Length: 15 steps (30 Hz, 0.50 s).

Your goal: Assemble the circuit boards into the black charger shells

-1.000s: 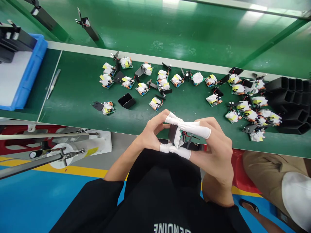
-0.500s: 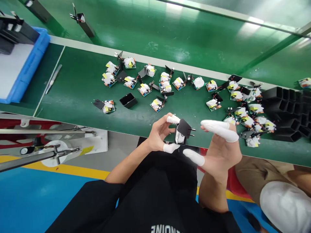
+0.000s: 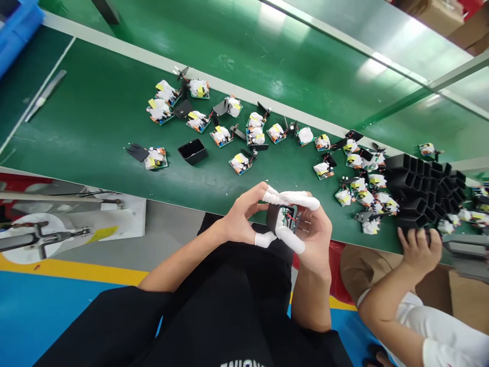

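Note:
My left hand grips a small black plastic case at its sides, with white covers on thumb and fingertip. The case's opening faces right, and a circuit board with white filler and red wires shows in it. At that opening, my right hand, also with white finger covers, is closed on the black plug cover, whose metal pins point right. The cover stands tilted away from the case. Part of it is hidden by my right fingers.
Circuit boards with plug covers lie scattered over the green bench. One black case stands open among them. Many stacked cases are at right, beside a co-worker's hand. A knife lies left.
My right hand has come in from the right and closed on the plug cover, which has swung aside from the case opening. The view has shifted right, bringing in a co-worker's hand.

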Each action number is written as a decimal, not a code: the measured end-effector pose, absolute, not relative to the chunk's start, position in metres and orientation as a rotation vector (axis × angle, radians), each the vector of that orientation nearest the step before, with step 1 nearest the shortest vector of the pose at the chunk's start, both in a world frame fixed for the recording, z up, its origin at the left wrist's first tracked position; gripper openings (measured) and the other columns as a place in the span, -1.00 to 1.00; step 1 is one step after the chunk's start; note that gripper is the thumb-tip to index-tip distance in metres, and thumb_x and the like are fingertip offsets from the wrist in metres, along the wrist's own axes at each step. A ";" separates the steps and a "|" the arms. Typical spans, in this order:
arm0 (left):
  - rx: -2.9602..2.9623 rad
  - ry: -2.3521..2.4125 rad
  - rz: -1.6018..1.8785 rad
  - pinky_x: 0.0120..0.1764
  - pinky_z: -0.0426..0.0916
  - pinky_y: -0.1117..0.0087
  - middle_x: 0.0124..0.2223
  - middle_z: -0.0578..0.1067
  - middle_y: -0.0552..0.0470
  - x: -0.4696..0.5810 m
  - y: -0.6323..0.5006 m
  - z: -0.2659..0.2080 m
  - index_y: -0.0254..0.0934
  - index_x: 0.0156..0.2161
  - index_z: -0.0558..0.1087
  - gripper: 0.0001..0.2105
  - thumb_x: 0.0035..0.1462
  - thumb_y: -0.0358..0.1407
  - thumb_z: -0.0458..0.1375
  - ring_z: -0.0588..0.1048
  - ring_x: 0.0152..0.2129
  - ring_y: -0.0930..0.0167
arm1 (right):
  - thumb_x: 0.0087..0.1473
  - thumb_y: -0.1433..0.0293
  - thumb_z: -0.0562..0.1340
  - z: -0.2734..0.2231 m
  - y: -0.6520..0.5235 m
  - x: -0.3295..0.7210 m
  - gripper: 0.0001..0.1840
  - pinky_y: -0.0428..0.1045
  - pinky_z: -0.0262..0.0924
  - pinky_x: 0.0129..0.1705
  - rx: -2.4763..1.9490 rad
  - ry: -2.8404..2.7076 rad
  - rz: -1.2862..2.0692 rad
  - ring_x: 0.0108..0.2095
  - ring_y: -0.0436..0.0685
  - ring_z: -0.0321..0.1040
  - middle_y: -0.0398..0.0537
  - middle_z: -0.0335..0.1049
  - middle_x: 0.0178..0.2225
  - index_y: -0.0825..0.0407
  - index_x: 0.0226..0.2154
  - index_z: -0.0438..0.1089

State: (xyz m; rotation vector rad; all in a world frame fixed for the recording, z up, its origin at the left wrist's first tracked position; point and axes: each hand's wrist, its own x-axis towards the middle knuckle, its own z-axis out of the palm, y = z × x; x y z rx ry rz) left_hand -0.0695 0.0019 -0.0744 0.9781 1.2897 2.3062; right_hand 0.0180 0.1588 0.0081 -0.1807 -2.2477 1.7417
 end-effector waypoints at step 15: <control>1.036 1.296 2.355 -0.10 0.68 0.27 0.10 0.52 -0.13 -0.071 0.002 -0.079 -0.08 0.22 0.55 -0.27 -0.11 -0.32 0.62 0.63 0.00 0.22 | 0.10 0.26 0.57 0.010 0.158 0.017 -0.47 0.27 0.61 0.03 -0.084 -2.246 1.680 0.05 0.35 0.59 0.06 0.55 0.05 -0.12 0.11 0.55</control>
